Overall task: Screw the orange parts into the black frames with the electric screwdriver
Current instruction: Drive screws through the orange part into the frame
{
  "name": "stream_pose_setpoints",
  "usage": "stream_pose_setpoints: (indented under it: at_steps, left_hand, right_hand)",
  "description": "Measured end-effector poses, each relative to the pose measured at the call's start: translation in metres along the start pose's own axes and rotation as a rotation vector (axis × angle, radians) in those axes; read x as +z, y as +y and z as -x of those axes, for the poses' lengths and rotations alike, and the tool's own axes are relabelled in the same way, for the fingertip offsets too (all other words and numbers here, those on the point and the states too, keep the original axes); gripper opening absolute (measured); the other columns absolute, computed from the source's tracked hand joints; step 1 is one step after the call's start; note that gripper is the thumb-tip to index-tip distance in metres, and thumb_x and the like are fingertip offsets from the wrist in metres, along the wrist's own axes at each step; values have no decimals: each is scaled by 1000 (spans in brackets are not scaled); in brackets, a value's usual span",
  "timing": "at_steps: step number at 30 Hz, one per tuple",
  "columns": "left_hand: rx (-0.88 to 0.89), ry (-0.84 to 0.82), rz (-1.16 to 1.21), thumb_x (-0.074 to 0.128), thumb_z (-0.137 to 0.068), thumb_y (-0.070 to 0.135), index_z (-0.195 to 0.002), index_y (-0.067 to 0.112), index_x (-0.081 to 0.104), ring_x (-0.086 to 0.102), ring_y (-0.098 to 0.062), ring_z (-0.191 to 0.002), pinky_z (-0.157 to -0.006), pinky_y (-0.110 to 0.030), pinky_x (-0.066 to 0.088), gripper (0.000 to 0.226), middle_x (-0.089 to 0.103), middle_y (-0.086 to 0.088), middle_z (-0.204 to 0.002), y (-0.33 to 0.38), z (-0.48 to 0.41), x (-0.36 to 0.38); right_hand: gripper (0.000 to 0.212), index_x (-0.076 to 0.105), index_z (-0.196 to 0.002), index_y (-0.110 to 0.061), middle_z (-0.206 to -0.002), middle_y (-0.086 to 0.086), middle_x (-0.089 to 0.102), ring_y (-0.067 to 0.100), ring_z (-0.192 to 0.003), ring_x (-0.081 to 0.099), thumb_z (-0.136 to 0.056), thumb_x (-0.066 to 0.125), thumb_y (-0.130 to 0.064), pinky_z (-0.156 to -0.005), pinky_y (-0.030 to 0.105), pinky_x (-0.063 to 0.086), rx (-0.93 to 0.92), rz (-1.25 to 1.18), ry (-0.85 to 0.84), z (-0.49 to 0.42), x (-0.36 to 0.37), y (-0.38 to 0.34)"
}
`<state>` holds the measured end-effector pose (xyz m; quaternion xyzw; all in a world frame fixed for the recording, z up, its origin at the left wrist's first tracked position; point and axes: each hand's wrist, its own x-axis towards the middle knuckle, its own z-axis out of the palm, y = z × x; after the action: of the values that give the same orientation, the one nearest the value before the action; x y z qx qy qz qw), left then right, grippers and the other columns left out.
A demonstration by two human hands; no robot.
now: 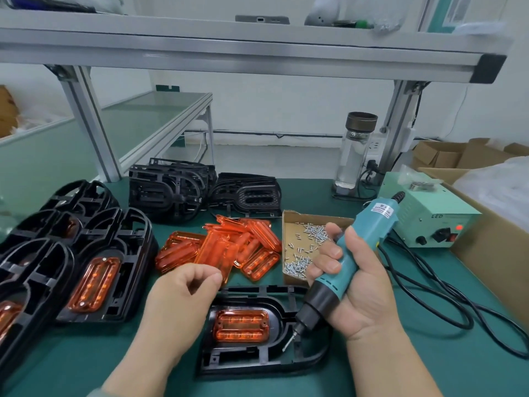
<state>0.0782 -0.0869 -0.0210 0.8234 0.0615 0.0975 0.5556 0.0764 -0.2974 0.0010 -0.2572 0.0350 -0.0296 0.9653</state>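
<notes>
Head view: the green bench carries everything. A stack of assembled black frames at its left edge is cut off by the picture border, so their count cannot be told. A cardboard carton at the right edge is also cut off. Empty frames stand at the far edge.

The black frame being worked on lies at the near edge, with an orange part seated in it. The left hand hovers over its far left corner and hides it. Thumb and forefinger are pinched together; whether they hold a screw cannot be made out.

The right hand grips the electric screwdriver, tilted, with the bit down at the frame just right of the orange part; contact is unclear.

Loose orange parts lie mid-bench, beside a tray of screws. A power box and a bottle stand beyond.
</notes>
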Motion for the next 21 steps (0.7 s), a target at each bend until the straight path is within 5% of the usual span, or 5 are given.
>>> stream_pose_setpoints:
  at_steps: [5, 13, 17, 21]
  left_hand:
    - [-58, -4, 40, 69, -82, 19, -71, 28, 71, 66, -16, -69, -72, -38, 55, 14, 70, 16, -72, -1, 1, 4]
    - [-17, 6, 119, 67, -84, 15, -74, 21, 70, 63, -2, -71, -54, -9, 45, 12, 70, 13, -74, 2, -11, 8]
    - [20, 35, 171, 65, -86, 15, -78, 23, 71, 66, -3, -75, -68, -18, 47, 13, 72, 13, -78, 6, -9, 6]
    - [48, 21, 113, 64, -85, 20, -73, 30, 69, 65, -11, -71, -67, -28, 53, 16, 71, 8, -76, 3, -1, -5]
  right_hand:
    - [21, 58, -96, -14, -57, -5, 43, 6, -40, 41, -82, 58, -29, -44, 21, 44, -26, 37, 4, 0, 0, 3]
    - [22, 59, -96, -14, -57, -6, 43, 5, -40, 41, -81, 58, -30, -43, 22, 44, -38, 72, 12, 0, -2, 6]
    - [21, 59, -96, -14, -57, -6, 43, 5, -40, 41, -81, 57, -30, -43, 21, 44, -33, 68, 7, 1, 0, 7]
    - [20, 58, -94, -14, -57, -6, 43, 5, -40, 41, -82, 56, -29, -43, 22, 44, -42, 48, 4, 1, 2, 6]
